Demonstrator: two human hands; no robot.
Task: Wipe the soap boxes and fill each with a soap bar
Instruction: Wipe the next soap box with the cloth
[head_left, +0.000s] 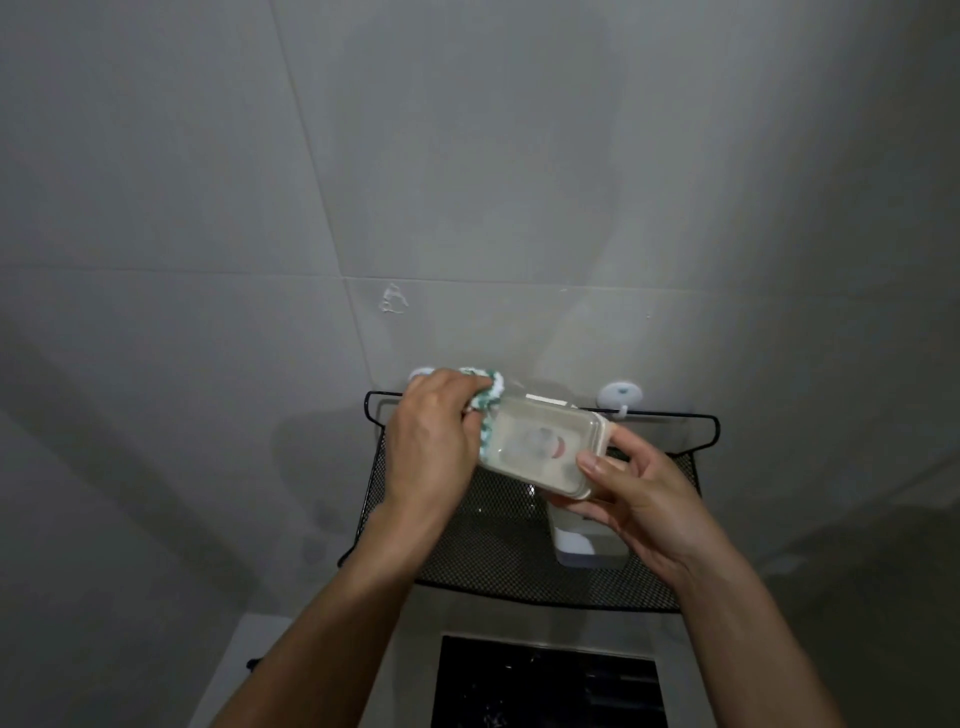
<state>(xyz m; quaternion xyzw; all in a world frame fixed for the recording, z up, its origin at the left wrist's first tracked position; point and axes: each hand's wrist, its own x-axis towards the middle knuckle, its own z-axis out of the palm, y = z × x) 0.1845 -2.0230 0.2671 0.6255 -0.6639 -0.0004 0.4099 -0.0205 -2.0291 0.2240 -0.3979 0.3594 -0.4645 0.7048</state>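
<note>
From the head camera you are looking down at your two hands held up in front of a black mesh shelf (519, 561) that hangs on a grey tiled wall (467, 156) from white suction hooks (618, 396). Your right hand (644, 499) grasps a beige soap box (540, 447) by its right end, thumb on top and fingers curled beneath, holding it tilted in the air above the shelf and touching nothing else but the cloth. Your left hand (431, 441) is closed around a bunched green-and-white cloth (487, 402), pressing it against the left end of the box, so you appear to be in the middle of wiping this one. The box has a clear lid or top through which a pale shape with a reddish mark shows; you cannot tell from here whether that is a soap bar, a label or a print. Below your right hand, on the mesh, sits a white object (574, 543) that may be a second box or a bar, half hidden by your fingers, so do not count it either way. Further down is a dark rectangular opening (545, 680), too dim to read. As a judgement, the task looks early: one box is under the cloth, no box can be seen both wiped and filled, and any other boxes and the soap bars are yet to be dealt with or are out of sight.
</note>
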